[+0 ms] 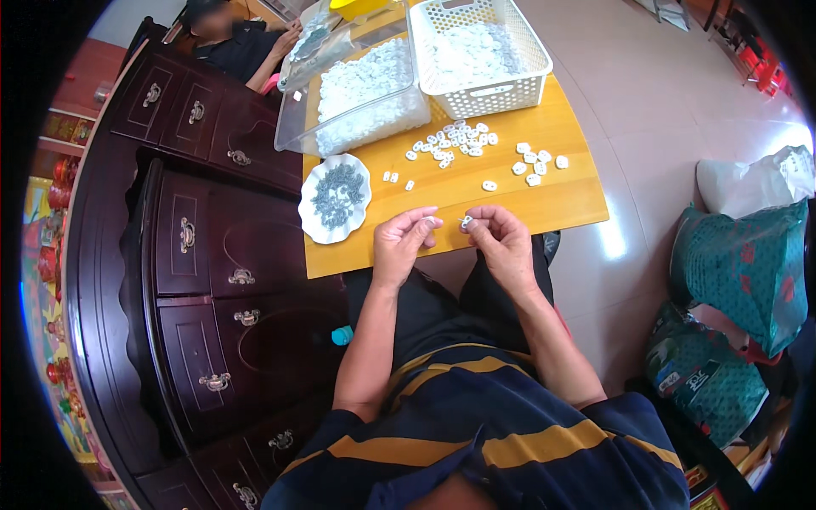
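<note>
Both hands are held up close together at the near edge of the wooden table. My left hand (401,246) is closed, thumb against forefinger, on a small white piece (431,221) mostly covered by the fingertips. Facing it, my right hand (505,245) pinches a small white plastic piece (466,221) with dark holes; a thin bit sticks out toward the left hand. Beyond the hands lie a loose pile of white two-holed pieces (459,138), a smaller group (533,160) to its right and a lone piece (489,185). Three smaller white pieces (394,178) lie left.
A scalloped white dish (308,212) holds small dark grey parts. Behind stand a clear plastic bin (293,127) and a white perforated basket (493,104), both full of white pieces. A dark wooden cabinet (183,297) flanks the table; another person (234,47) sits far left. Full bags (739,263) stand right.
</note>
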Action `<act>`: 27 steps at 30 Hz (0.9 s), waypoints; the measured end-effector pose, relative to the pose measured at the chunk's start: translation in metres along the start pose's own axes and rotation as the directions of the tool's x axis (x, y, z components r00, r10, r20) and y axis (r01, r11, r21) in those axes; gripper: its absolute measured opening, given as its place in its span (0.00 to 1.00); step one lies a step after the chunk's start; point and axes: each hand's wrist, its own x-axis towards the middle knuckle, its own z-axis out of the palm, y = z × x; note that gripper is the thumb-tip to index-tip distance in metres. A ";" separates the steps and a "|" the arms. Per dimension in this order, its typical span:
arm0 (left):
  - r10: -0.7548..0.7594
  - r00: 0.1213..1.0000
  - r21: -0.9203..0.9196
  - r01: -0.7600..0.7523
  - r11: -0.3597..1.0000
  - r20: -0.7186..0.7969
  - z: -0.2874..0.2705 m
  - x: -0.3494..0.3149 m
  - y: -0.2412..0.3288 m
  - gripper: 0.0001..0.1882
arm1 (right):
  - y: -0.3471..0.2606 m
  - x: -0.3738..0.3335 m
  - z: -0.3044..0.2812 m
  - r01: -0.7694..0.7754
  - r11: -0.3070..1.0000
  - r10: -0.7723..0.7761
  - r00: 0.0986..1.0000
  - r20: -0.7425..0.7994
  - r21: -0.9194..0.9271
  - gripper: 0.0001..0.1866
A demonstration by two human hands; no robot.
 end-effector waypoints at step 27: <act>0.154 0.984 0.119 -0.163 0.979 0.087 0.021 -0.006 0.014 0.11 | -0.002 -0.003 0.005 -0.063 0.964 0.057 0.998 0.029 0.258 0.09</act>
